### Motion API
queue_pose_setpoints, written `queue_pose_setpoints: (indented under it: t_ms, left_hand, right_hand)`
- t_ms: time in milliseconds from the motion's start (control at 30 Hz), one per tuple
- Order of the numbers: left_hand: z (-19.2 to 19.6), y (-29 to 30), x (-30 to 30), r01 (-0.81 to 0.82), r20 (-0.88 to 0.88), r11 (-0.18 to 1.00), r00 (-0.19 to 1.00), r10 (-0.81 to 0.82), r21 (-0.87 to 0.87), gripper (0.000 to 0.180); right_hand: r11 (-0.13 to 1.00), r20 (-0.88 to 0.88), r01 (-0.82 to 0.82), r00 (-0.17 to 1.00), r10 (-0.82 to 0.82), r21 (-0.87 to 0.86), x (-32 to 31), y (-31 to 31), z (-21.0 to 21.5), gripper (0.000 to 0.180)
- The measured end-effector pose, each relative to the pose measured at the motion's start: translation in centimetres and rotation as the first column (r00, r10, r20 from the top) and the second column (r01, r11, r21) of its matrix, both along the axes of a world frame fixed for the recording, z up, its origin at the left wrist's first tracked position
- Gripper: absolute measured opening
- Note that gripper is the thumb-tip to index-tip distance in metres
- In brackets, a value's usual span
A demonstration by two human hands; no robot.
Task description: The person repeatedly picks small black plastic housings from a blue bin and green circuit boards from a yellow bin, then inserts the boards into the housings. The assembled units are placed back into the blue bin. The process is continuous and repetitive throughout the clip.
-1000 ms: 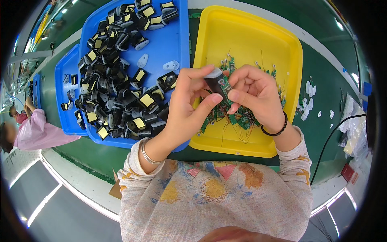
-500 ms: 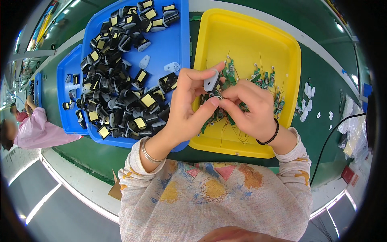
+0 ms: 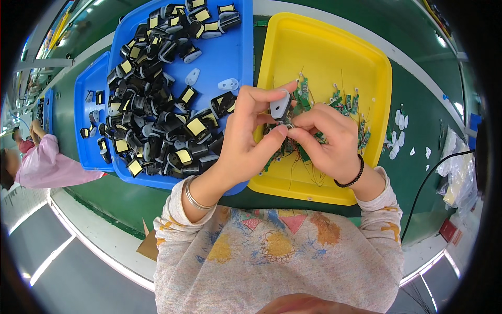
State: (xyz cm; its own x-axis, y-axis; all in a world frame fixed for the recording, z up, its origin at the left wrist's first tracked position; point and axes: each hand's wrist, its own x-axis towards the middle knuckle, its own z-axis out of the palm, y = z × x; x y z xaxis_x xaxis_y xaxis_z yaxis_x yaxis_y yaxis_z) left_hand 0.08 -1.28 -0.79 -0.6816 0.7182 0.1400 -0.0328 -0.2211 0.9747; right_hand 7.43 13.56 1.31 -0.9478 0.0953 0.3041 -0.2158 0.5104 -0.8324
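Between thumb and fingers, my left hand (image 3: pixel 250 131) grips a small black casing with a grey oval face (image 3: pixel 280 107), held over the left side of the yellow tray (image 3: pixel 327 194). My right hand (image 3: pixel 327 135) is pinched at the casing's lower end, its thumb and index finger close to my left thumb tip. What lies in that pinch is too small and covered to make out. Under and beyond both hands, several small green circuit boards (image 3: pixel 349 104) with thin wires lie in the yellow tray.
A blue tray (image 3: pixel 222 49) on the left holds a heap of black casings (image 3: pixel 151 104) with pale yellow pads. Farther left stands a smaller blue tray (image 3: pixel 86 152), near a person in pink (image 3: pixel 49 162). White oval pieces (image 3: pixel 400 120) and a clear plastic bag (image 3: pixel 460 172) lie at right.
Both hands stay together at the casing, with only slight finger movement. The whole view has shifted a little, so the trays appear slightly farther right.
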Motion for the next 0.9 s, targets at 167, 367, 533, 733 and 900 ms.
queue_pose_setpoints:
  t_ms: [167, 367, 533, 733, 900]
  left_hand:
    - [0.2, -0.2, -0.1, -0.003, -0.024, 0.999, 1.0, 0.002, -0.033, 0.038]
    - [0.1, -0.3, -0.3, 0.019, -0.032, 0.999, 0.999, -0.02, -0.041, 0.035]
    - [1.9, -0.4, -0.5, -0.061, 0.08, 0.988, 0.994, 0.073, -0.139, 0.035]
    - [1.9, -3.8, -3.4, -0.733, -0.853, 0.458, 0.507, -0.127, -0.503, 0.033]
    - [2.6, -4.2, -4.4, -0.571, -0.778, 0.576, 0.595, -0.199, -0.585, 0.028]
  right_hand:
    - [0.995, 0.063, -0.024, 0.998, 0.03, -0.093, -0.1, 0.2, 0.1, 0.01]
    - [0.964, 0.144, -0.033, 0.987, 0.073, -0.265, -0.1, 0.5, -0.2, 0.01]
    - [0.974, 0.163, -0.083, 0.98, 0.119, -0.211, -1.3, 1.8, 0.3, 0.01]
    - [0.86, -0.105, 0.204, 0.979, -0.175, 0.468, -12.0, 9.8, -0.8, 0.012]
    - [0.55, 0.045, 0.321, 0.834, -0.55, 0.771, -17.9, 18.5, -5.7, 0.018]
